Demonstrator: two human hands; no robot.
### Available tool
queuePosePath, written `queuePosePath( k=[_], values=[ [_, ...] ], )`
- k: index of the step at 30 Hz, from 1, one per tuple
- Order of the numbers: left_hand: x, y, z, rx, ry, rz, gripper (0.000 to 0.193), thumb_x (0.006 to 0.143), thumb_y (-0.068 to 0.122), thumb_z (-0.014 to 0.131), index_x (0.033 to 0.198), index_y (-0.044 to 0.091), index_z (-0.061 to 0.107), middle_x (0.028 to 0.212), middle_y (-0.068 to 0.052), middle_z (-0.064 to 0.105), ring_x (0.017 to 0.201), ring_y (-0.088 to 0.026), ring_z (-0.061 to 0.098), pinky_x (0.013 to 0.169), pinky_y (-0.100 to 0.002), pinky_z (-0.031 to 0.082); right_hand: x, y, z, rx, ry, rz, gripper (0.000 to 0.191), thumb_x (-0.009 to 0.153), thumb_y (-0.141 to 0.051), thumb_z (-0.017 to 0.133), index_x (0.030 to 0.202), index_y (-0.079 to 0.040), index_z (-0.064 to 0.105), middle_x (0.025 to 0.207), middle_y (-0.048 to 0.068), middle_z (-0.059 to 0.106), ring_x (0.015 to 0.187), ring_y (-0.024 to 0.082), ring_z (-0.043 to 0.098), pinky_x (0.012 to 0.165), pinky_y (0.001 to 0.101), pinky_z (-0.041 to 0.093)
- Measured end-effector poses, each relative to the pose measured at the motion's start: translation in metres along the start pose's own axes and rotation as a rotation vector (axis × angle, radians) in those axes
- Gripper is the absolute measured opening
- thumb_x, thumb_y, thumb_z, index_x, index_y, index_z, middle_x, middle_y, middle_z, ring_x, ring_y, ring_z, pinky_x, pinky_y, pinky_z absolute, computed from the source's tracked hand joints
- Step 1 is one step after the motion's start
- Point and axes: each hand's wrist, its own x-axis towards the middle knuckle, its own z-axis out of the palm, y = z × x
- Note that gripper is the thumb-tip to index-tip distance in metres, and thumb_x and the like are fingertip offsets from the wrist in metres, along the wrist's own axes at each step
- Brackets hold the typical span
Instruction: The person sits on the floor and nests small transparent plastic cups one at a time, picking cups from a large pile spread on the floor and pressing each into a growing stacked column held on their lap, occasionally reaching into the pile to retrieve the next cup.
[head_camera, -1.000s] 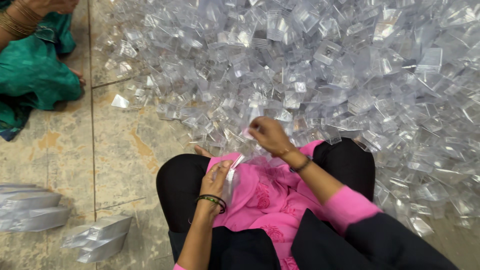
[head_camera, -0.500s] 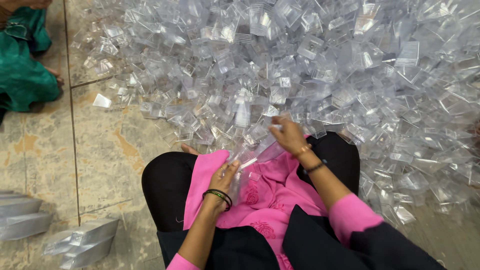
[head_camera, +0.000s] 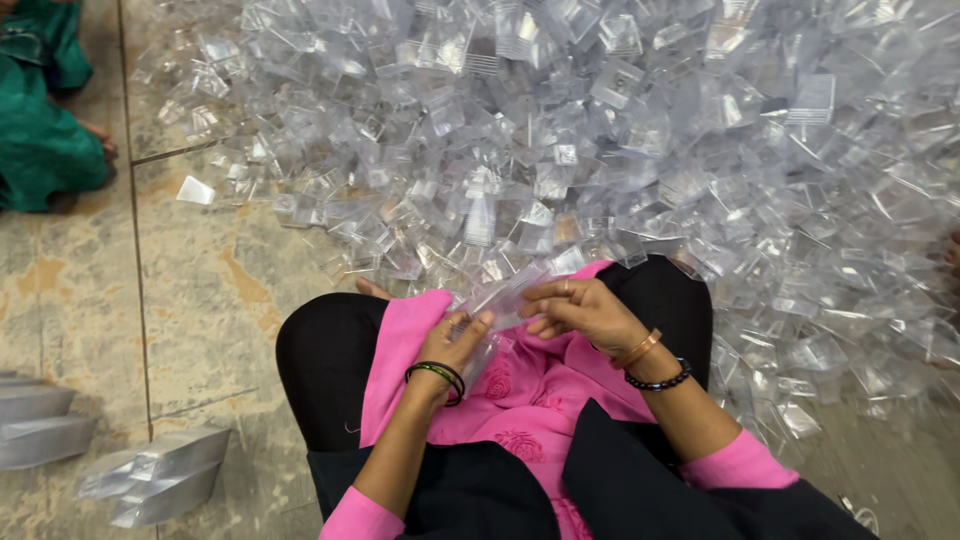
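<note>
- Stone floor (head_camera: 200, 300) of mottled beige slabs spreads under me, with dark joints running across it, and I sit on it with my knees folded out to either side.
- Ahead of me and off to my right a huge heap of clear plastic pieces (head_camera: 620, 130) covers the floor; its near edge comes right up against my knees and lap.
- Over my lap lies my pink tunic (head_camera: 520, 390), between my black trouser legs.
- My left hand (head_camera: 452, 345) is curled shut around the lower end of a clear plastic piece (head_camera: 500, 300), thumb on top, with green and black bangles at the wrist.
- My right hand (head_camera: 580, 312) closes its fingertips on the upper end of that same piece, so it sits between both hands just above my lap; that wrist wears an orange bangle and a black bead bracelet.
- One loose piece (head_camera: 195, 190) lies alone on bare floor, apart from the heap's left fringe.
- At my left, near the floor's lower edge, stacks of flattened clear pieces (head_camera: 160, 480) lie side by side, well apart from my hands.
- At the top left another person sits in green cloth (head_camera: 45, 140), a bare foot just showing beside it.
</note>
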Motion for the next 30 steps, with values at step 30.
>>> queuePosePath(
  k=[30],
  values=[
    [-0.014,0.004,-0.016,-0.457,0.066,-0.219,0.040,0.096,0.049,0.057,0.118,0.016,0.063,0.110,-0.008,0.056,0.099,-0.023,0.053,0.079,-0.039,0.049,0.143,-0.055,0.017,-2.002,-0.011,0.193,0.021,0.083,-0.008,0.071,0.103,-0.007,0.077,0.111,0.014,0.075,0.102,0.032,0.073,0.082,0.0438,0.061]
  ],
)
